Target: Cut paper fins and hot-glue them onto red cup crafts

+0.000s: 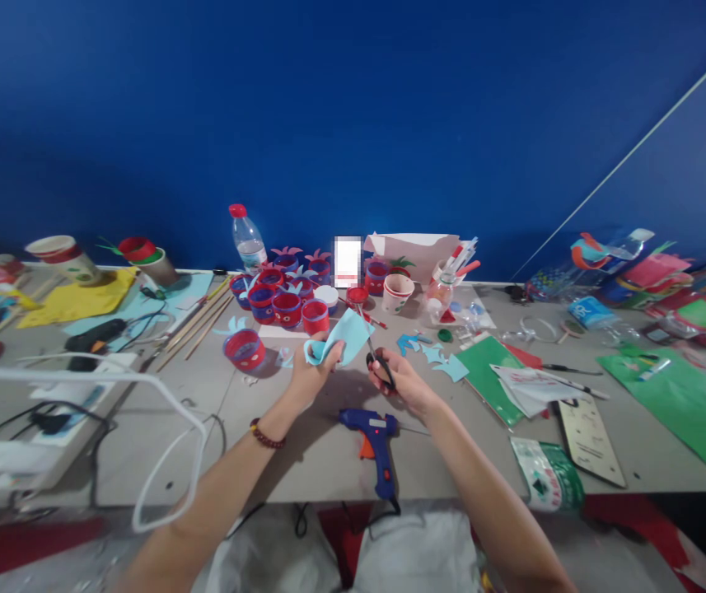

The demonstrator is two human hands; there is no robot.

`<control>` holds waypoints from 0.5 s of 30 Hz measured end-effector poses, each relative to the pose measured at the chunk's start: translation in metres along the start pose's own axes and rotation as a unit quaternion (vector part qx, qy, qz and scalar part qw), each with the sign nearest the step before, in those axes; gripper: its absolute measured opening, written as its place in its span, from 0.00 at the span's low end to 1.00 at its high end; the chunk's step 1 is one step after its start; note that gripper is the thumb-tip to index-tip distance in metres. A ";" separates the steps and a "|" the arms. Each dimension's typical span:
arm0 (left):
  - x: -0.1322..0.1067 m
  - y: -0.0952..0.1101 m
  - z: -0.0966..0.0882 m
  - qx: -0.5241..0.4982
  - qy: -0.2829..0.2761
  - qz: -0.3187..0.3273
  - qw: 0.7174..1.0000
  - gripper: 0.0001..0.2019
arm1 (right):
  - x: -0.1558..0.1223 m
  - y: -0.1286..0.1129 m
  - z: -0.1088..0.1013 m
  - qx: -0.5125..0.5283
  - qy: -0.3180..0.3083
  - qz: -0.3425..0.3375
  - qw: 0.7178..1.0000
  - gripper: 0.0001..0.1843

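Note:
My left hand (312, 371) is closed on a light blue foam sheet (345, 333), held up above the grey table (303, 461). My right hand (397, 377) grips black-handled scissors (377, 362) whose blades point up at the sheet's right edge. A blue glue gun (376, 436) lies on the table just below both hands. Small light blue cut-out shapes (442, 358) lie to the right of my right hand.
Several red and blue cups (282, 301) cluster behind the hands, one more (245, 347) to the left. A water bottle (247, 239), wooden sticks (198, 325), green sheets (686, 403), a power strip with cables (49, 412) and a white hanger (167, 445) crowd the table.

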State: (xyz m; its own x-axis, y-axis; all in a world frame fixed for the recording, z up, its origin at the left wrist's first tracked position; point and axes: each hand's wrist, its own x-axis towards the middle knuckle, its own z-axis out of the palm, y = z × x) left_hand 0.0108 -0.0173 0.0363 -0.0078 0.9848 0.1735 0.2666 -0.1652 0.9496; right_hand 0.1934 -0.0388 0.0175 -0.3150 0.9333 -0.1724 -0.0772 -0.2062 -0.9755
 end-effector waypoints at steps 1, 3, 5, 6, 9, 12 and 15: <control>0.000 0.000 0.000 0.002 -0.002 0.002 1.000 0.12 | 0.000 0.000 0.000 -0.001 0.000 -0.001 1.000 0.24; 0.000 -0.001 -0.001 0.011 -0.007 0.006 1.000 0.12 | 0.001 0.001 -0.001 -0.001 0.001 -0.001 1.000 0.24; 0.000 -0.002 -0.001 0.019 -0.012 0.011 1.000 0.13 | 0.001 0.003 -0.002 0.000 0.000 -0.004 1.000 0.24; 0.000 -0.003 -0.002 0.021 -0.014 0.013 1.000 0.13 | 0.001 0.003 -0.002 0.001 0.000 -0.004 1.000 0.24; -0.001 -0.003 -0.002 0.027 -0.014 0.014 0.999 0.13 | 0.002 0.004 -0.001 0.004 0.003 -0.002 1.000 0.25; -0.001 -0.003 -0.002 0.032 -0.012 0.010 0.999 0.12 | 0.002 0.005 -0.001 0.012 0.001 -0.002 1.000 0.25; -0.001 -0.004 -0.001 0.038 -0.009 0.010 0.999 0.12 | 0.003 0.004 0.000 0.019 0.000 0.001 1.000 0.25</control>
State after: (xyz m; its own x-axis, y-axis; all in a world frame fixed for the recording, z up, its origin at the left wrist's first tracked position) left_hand 0.0085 -0.0177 0.0331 0.0162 0.9821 0.1874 0.3395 -0.1817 0.9229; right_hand 0.1921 -0.0373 0.0132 -0.3151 0.9328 -0.1749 -0.1123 -0.2197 -0.9691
